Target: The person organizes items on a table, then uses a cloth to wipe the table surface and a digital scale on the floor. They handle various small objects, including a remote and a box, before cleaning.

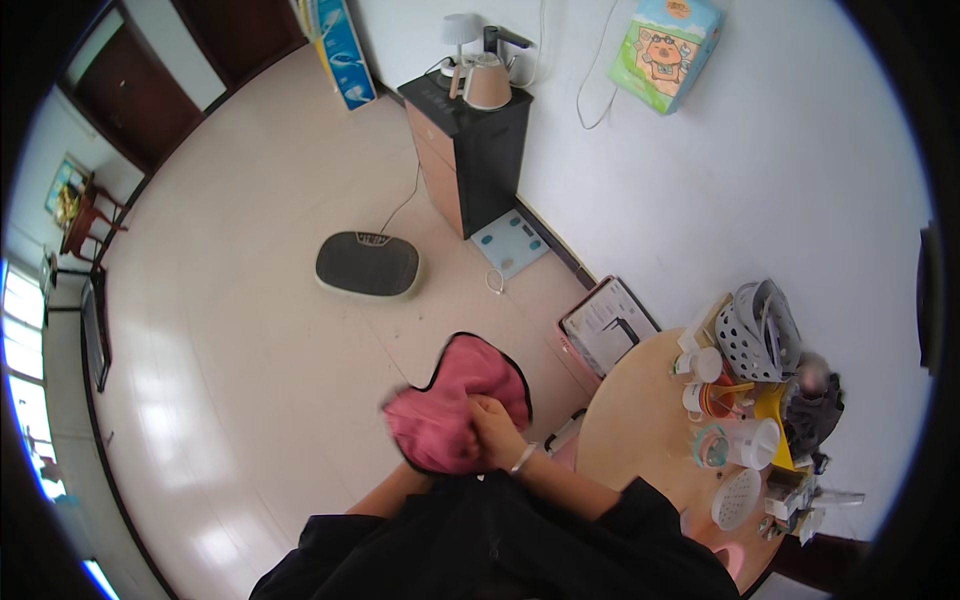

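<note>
A pink cloth with black edging is held out in front of my body, above the floor. My right hand is closed in a fist on its near right part, bunching the fabric into folds. A pale bangle circles the right wrist. My left forearm runs up under the cloth's near left side. The cloth covers my left hand, so its grip cannot be seen. Part of the cloth's left edge is blurred.
At right, a round wooden table carries a perforated grey basket, a clear plastic pitcher, cups and a white strainer plate. A vibration plate, a bathroom scale and a black cabinet stand on the floor ahead.
</note>
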The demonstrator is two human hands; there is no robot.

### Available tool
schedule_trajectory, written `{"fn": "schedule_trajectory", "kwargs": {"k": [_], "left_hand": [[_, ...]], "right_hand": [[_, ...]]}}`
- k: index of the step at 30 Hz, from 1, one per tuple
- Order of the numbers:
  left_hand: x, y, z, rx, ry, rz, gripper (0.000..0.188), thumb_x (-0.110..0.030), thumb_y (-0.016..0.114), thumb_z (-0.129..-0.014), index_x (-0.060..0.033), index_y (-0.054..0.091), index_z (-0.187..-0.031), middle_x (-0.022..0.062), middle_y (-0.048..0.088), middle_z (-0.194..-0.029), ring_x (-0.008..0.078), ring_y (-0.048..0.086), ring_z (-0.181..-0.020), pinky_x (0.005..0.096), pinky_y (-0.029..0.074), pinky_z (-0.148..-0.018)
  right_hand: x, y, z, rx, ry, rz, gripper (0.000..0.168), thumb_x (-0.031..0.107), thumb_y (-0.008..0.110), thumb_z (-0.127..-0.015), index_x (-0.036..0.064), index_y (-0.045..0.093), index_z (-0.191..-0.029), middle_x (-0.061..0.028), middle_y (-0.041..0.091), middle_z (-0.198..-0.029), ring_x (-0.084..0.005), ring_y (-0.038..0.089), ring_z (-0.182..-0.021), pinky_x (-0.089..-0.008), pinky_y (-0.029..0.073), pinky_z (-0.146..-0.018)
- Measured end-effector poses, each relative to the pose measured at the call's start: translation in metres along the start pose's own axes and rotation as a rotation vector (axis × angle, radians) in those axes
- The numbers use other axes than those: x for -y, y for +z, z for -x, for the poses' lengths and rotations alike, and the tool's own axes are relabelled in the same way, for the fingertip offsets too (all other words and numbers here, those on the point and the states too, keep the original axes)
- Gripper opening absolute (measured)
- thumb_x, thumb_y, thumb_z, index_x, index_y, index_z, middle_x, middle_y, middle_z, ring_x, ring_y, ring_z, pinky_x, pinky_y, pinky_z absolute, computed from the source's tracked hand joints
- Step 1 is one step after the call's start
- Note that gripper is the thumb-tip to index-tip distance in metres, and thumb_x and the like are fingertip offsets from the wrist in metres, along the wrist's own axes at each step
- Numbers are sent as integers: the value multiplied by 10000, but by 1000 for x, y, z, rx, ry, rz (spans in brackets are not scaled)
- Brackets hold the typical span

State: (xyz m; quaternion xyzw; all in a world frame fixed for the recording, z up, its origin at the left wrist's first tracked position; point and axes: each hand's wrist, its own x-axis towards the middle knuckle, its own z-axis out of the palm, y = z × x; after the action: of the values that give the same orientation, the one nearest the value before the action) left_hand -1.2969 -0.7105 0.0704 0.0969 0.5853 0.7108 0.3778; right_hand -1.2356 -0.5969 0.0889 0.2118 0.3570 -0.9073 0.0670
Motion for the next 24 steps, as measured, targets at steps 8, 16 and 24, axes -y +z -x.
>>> {"fn": "schedule_trajectory", "kwargs": {"k": [8,16,24], "left_hand": [[10,-109,-178,49,261,-539,313,-170,517,-875,-42,517,-1161,101,568,-1105,237,547,-1019,336,436,-868],[-80,-159,-326,140,61,-145,307,-70,496,-856,-33,509,-1160,81,599,-994,200,578,-847,294,466,-753],[-138,-118,-403,203,216,-864,381,-146,637,-770,35,570,-1099,81,651,-867,124,607,-723,228,481,-639]], "right_hand": [[-21,-5,-222,-304,-669,744,204,123,547,-843,11,548,-1015,-120,618,-806,-229,606,-782,-315,481,-710],[76,34,-322,-493,-745,1040,142,161,548,-843,72,553,-954,-136,590,-798,-309,577,-662,-374,464,-607],[33,-88,-355,-653,-301,886,121,100,554,-855,30,588,-948,-86,590,-779,-164,573,-663,-281,464,-619]]}}
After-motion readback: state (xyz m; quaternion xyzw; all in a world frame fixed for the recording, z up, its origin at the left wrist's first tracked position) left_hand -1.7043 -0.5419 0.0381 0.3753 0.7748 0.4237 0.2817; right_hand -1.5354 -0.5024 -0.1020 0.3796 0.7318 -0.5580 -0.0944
